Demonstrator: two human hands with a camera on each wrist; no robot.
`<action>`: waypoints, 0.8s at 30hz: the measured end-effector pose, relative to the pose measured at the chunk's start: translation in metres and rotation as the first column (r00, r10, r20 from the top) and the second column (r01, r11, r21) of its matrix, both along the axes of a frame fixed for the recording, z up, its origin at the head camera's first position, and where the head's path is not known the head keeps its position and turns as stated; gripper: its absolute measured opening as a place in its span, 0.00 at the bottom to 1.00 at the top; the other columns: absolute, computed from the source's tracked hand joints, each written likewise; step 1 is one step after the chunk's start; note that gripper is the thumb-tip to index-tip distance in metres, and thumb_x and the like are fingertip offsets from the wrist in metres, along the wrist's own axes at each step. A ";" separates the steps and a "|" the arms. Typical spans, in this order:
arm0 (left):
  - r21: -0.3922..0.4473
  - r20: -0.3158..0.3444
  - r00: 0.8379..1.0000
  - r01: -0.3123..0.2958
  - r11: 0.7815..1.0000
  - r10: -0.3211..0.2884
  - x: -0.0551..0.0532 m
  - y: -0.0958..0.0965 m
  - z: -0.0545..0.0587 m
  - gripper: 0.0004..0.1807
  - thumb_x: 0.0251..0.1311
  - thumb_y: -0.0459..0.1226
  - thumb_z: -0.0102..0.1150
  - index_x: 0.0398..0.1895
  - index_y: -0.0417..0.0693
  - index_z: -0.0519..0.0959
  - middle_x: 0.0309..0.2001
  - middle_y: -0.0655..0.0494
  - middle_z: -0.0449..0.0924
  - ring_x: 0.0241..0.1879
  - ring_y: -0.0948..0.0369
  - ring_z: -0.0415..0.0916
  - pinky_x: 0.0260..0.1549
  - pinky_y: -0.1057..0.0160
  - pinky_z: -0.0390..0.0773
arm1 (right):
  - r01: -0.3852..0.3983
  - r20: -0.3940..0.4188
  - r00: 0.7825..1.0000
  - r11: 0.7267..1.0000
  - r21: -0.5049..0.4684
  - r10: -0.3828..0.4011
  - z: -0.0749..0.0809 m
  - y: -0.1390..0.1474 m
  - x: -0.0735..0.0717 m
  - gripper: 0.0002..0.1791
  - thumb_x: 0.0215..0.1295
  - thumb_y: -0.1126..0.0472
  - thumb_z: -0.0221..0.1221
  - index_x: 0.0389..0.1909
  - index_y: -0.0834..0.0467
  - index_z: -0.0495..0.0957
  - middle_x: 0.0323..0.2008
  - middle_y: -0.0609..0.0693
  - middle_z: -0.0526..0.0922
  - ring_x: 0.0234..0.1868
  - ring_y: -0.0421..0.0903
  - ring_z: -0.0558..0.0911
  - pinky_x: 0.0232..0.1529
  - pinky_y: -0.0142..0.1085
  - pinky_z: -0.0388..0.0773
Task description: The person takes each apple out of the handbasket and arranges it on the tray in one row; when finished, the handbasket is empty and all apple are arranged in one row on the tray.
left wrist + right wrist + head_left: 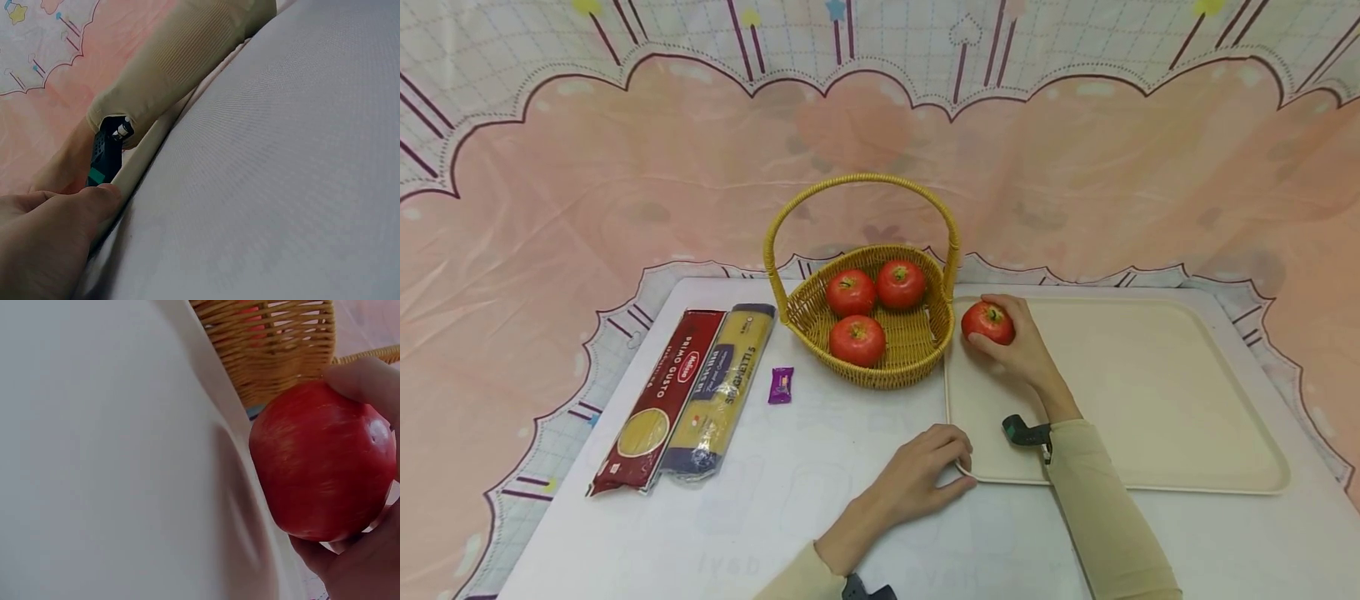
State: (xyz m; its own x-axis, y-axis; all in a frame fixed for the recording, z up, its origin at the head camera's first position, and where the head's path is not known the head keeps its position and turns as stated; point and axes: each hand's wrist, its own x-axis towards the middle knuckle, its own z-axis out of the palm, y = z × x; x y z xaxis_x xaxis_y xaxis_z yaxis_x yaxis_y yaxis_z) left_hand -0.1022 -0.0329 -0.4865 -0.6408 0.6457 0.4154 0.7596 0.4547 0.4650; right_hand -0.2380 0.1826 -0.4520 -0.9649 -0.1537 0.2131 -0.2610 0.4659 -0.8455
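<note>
My right hand [1017, 346] grips a red apple [988, 322], with the thumb on one side and fingers on the other. The apple [322, 461] is over the left edge of the beige tray [1120, 483], close beside the wicker basket [880, 379]. Inside the basket are a back-left apple [851, 292], a back-right apple [901, 285] and a front apple [857, 341]. My left hand [917, 475] holds the tray's near-left corner, its fingers bent over the rim. In the left wrist view the thumb [103, 197] lies against the tray's edge.
Left of the basket lie a red pasta packet [658, 400] and a yellow and blue spaghetti packet [722, 392], side by side. A small purple wrapped sweet [781, 385] is between them and the basket. The basket's tall handle [861, 178] arches above it. A patterned cloth [1075, 183] hangs behind the table.
</note>
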 end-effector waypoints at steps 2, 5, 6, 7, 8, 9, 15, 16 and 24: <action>0.000 -0.005 1.000 -0.002 1.000 0.002 0.000 0.000 0.000 0.08 0.56 0.44 0.64 0.32 0.57 0.74 0.44 0.68 0.73 0.51 0.70 0.69 0.50 0.73 0.72 | 0.003 0.017 1.000 1.000 0.003 -0.003 -0.001 0.000 0.000 0.35 0.55 0.55 0.67 0.64 0.52 0.65 0.62 0.57 0.61 0.60 0.57 0.67 0.59 0.57 0.67; -0.001 -0.005 1.000 -0.003 1.000 0.003 0.000 0.000 -0.001 0.08 0.56 0.44 0.64 0.32 0.58 0.74 0.44 0.68 0.73 0.51 0.71 0.69 0.50 0.73 0.72 | 0.005 0.036 0.999 1.000 0.007 -0.005 -0.002 0.001 0.000 0.36 0.56 0.54 0.66 0.64 0.53 0.64 0.62 0.57 0.61 0.60 0.57 0.67 0.59 0.57 0.67; -0.001 -0.003 1.000 -0.003 1.000 0.003 0.000 0.000 -0.001 0.08 0.56 0.44 0.64 0.32 0.57 0.74 0.44 0.68 0.73 0.51 0.70 0.69 0.50 0.73 0.72 | 0.006 0.041 0.999 1.000 0.007 -0.006 -0.003 0.001 0.000 0.36 0.55 0.54 0.66 0.64 0.52 0.64 0.62 0.57 0.61 0.60 0.57 0.67 0.60 0.57 0.67; 0.000 -0.001 1.000 -0.003 1.000 0.003 0.000 0.000 -0.001 0.08 0.56 0.44 0.64 0.32 0.57 0.74 0.44 0.68 0.73 0.51 0.71 0.69 0.50 0.73 0.72 | 0.005 0.042 0.999 1.000 0.009 -0.006 -0.004 0.001 -0.001 0.36 0.55 0.54 0.66 0.64 0.52 0.64 0.62 0.57 0.60 0.60 0.57 0.67 0.60 0.57 0.67; -0.002 0.002 1.000 -0.003 1.000 0.003 0.000 0.000 -0.002 0.08 0.56 0.44 0.64 0.32 0.57 0.74 0.44 0.68 0.73 0.51 0.71 0.69 0.50 0.73 0.72 | 0.005 0.043 0.999 1.000 0.009 -0.005 -0.004 0.002 -0.001 0.36 0.55 0.54 0.66 0.64 0.52 0.64 0.62 0.57 0.60 0.60 0.57 0.67 0.60 0.56 0.68; -0.004 0.002 1.000 -0.004 1.000 0.004 0.000 0.000 -0.002 0.08 0.56 0.44 0.64 0.32 0.57 0.74 0.44 0.68 0.73 0.51 0.71 0.69 0.50 0.73 0.72 | 0.002 0.043 0.999 1.000 0.008 -0.003 -0.005 0.002 -0.001 0.36 0.55 0.54 0.66 0.64 0.52 0.63 0.62 0.57 0.60 0.60 0.57 0.67 0.60 0.56 0.68; -0.011 0.005 1.000 -0.006 1.000 0.006 0.000 0.000 -0.001 0.08 0.56 0.44 0.64 0.32 0.58 0.74 0.44 0.69 0.72 0.50 0.71 0.68 0.49 0.74 0.72 | -0.012 0.046 0.999 1.000 0.009 0.012 -0.007 0.003 -0.001 0.37 0.55 0.53 0.67 0.65 0.52 0.62 0.63 0.56 0.59 0.60 0.56 0.67 0.60 0.56 0.68; -0.009 0.007 1.000 -0.005 1.000 0.005 0.000 0.000 -0.001 0.07 0.56 0.44 0.64 0.32 0.58 0.74 0.44 0.69 0.72 0.50 0.71 0.68 0.49 0.74 0.72 | -0.017 0.048 0.999 1.000 0.010 0.017 -0.007 0.003 -0.001 0.38 0.55 0.52 0.67 0.66 0.51 0.62 0.63 0.56 0.59 0.60 0.56 0.67 0.60 0.56 0.68; -0.011 0.001 1.000 0.000 1.000 0.000 0.000 0.000 -0.001 0.07 0.57 0.45 0.63 0.32 0.58 0.74 0.44 0.69 0.72 0.50 0.71 0.69 0.48 0.74 0.72 | -0.046 0.099 0.994 0.999 0.027 0.043 -0.007 0.007 0.000 0.42 0.55 0.50 0.66 0.69 0.45 0.56 0.65 0.55 0.57 0.63 0.56 0.65 0.62 0.56 0.65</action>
